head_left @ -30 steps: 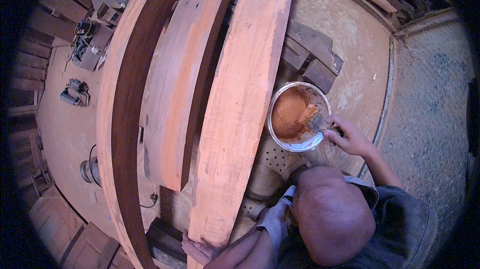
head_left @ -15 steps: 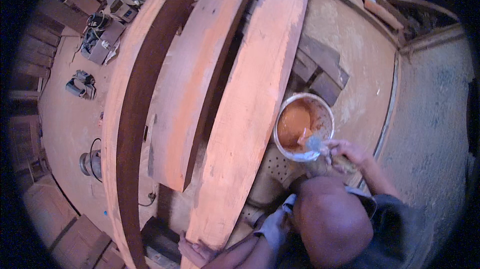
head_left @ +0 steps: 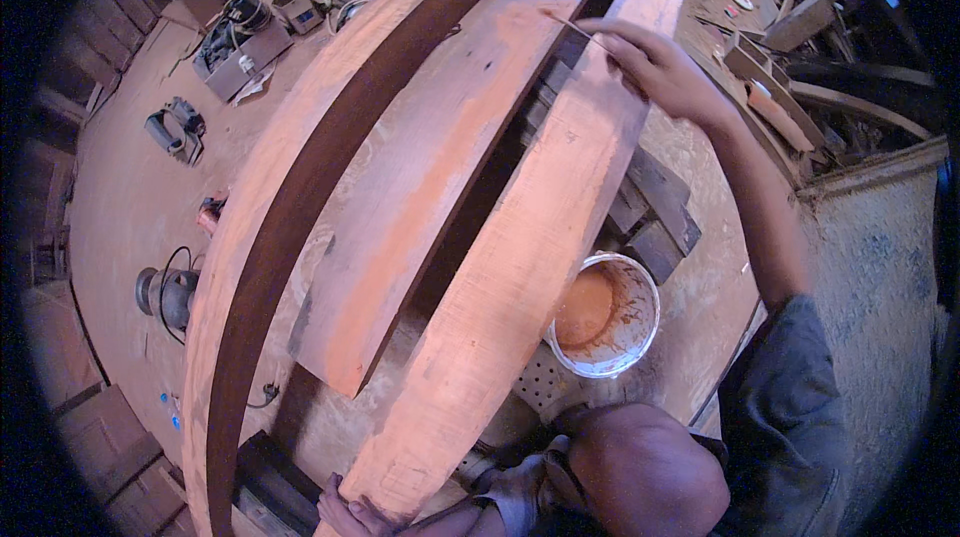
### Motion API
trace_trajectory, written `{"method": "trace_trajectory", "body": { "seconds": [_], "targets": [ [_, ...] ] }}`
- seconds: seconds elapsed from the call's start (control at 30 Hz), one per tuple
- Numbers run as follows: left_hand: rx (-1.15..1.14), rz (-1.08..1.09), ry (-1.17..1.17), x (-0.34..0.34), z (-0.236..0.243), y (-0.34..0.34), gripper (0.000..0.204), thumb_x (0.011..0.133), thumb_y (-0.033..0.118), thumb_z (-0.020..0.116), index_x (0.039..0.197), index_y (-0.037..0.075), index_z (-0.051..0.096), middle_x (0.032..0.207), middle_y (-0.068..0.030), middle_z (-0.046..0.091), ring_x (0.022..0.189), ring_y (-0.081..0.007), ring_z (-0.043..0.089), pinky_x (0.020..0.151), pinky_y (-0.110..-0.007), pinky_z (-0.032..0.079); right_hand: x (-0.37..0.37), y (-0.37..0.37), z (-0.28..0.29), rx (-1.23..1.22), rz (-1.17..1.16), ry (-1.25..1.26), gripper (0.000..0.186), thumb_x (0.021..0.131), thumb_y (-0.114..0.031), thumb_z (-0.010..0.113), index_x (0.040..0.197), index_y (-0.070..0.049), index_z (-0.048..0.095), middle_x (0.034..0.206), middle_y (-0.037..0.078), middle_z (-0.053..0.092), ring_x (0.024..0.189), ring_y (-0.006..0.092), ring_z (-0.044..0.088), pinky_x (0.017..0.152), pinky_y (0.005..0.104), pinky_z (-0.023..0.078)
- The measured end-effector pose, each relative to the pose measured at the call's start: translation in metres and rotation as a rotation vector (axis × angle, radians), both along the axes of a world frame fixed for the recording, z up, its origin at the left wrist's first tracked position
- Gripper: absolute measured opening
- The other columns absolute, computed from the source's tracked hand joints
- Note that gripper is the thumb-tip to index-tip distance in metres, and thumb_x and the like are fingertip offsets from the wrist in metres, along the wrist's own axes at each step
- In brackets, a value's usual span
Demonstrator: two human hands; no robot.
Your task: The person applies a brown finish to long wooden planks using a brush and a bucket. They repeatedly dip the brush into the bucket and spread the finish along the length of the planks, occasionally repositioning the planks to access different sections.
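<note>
My right hand [head_left: 650, 62] reaches far forward over the right-hand board. Its fingers are closed round a putty knife [head_left: 572, 27], seen almost edge-on, whose tip meets orange paste on the middle board [head_left: 400, 207]. The handle is mostly hidden in my fist. At the near end of the right-hand board [head_left: 500, 287], pale orange across its face, my left hand [head_left: 352, 515] wraps its fingers over the edge. A white bucket [head_left: 645, 337] holding orange paste stands beside that board, with paste smeared on its inner wall.
A tall curved board [head_left: 290, 247] stands on the left. Beyond it lie a corded power tool [head_left: 170, 297], another tool [head_left: 178, 129] and a box of gear [head_left: 240, 57]. Dark wood blocks [head_left: 650, 212] sit under the boards. Wood scraps [head_left: 780, 117] fill the far right. My bent knee [head_left: 650, 472] is close.
My right hand has moved from above the bucket, forward and left, bringing the putty knife to the middle board. The view has shifted; my left hand stays at the board's near end.
</note>
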State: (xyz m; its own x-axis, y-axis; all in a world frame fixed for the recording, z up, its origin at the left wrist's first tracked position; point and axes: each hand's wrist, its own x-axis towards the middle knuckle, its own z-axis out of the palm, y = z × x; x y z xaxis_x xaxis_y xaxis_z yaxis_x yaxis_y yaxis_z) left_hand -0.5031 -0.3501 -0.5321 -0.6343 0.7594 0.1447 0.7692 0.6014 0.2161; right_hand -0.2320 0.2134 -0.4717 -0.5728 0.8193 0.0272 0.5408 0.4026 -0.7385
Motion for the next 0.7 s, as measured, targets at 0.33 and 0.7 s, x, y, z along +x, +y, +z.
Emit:
{"method": "trace_trajectory", "body": {
  "seconds": [0.33,0.7],
  "targets": [
    [-0.067,0.068,-0.125,0.005,0.02,0.024,0.054,0.098,0.043,0.035,0.117,-0.002,0.057,0.102,-0.0257,0.058,0.093,-0.0445,0.051,0.082,-0.049,0.039,-0.026,0.103,-0.018,0.436,0.36,-0.718,0.026,0.092,-0.02,0.053,0.107,-0.001,0.062,0.099,0.023,0.064,0.091,0.0407,0.06,0.081,0.0439,0.048],
    [-0.063,0.047,-0.185,-0.002,0.021,0.03,0.062,0.097,0.051,0.028,0.117,-0.001,0.056,0.104,-0.0243,0.058,0.089,-0.0435,0.05,0.079,-0.049,0.038,-0.097,0.166,0.01,0.35,0.614,-1.039,0.035,0.093,-0.023,0.05,0.126,-0.015,0.058,0.069,0.007,0.059,0.049,0.0174,0.055,0.044,0.0317,0.046]
  ]
}}
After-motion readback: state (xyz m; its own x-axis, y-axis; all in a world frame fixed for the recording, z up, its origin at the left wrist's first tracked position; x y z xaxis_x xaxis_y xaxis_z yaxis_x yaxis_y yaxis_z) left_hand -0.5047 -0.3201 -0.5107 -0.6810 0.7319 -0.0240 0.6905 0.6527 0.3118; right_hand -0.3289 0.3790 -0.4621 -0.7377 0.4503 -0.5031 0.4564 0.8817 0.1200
